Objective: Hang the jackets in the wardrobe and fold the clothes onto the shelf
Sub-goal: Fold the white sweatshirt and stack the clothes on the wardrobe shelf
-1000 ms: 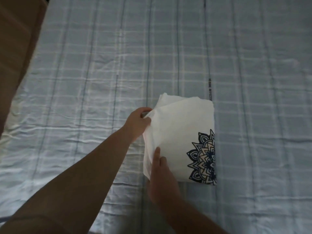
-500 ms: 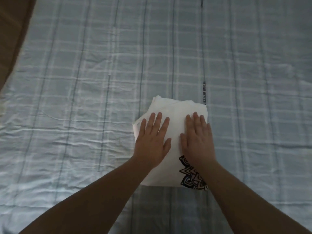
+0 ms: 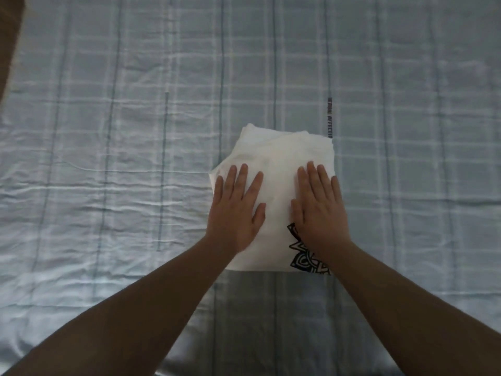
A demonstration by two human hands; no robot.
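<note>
The folded white T-shirt [image 3: 276, 164] lay on the bed, on the pale blue checked bedsheet [image 3: 122, 158], its black mandala print [image 3: 306, 260] showing at the near right corner. My left hand [image 3: 235, 210] pressed flat on the shirt's left half, fingers straight and slightly spread, gripping nothing. My right hand [image 3: 318, 210] lay flat on the right half, fingers straight, its heel partly covering the print. Beyond the shirt's far right corner a strip of dark lettering [image 3: 330, 118] ran along the sheet. A brown wooden edge [image 3: 9, 36] showed at the far left.
</note>
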